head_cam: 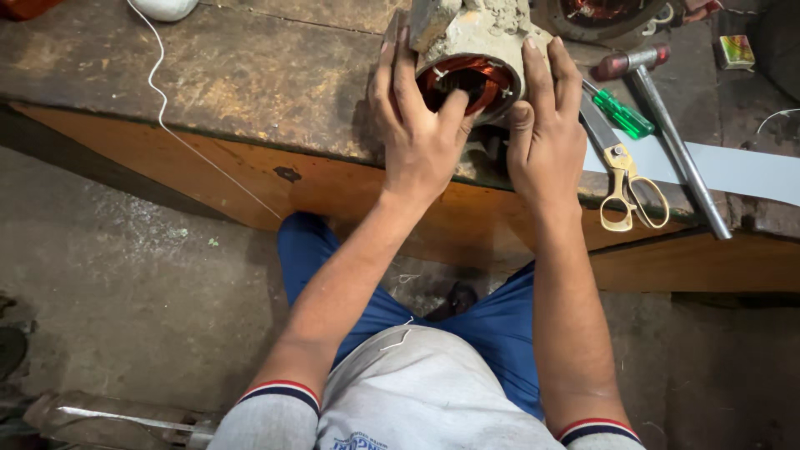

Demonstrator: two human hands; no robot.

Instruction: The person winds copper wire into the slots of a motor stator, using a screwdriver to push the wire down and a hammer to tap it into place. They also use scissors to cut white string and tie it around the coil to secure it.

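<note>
The person sits at the bench (250, 100) and holds a motor stator (471, 50) at its front edge, at 12 o'clock from the body. The open end faces the person, so the copper winding (467, 77) shows inside the grey housing.

The left hand (417, 133) grasps the housing from 9 o'clock, fingers spread up along its side, while the thumb presses on the winding at the mouth. The right hand (546, 133) grasps the other side from 3 o'clock, fingers laid flat on the shell, thumb at the lower rim. Both hands are closed on the stator, not released.

I judge the step in hand is pressing or shaping the winding with the thumb while both hands keep the body steady. The next move calls, I think, for a firm hold and gentle pressure, because thin copper wire is easy to damage.

At 2 o'clock lie scissors (629, 187), a green screwdriver (621, 112) and a hammer (667, 125). A white string (167, 117) runs over the bench at 10 o'clock.
</note>
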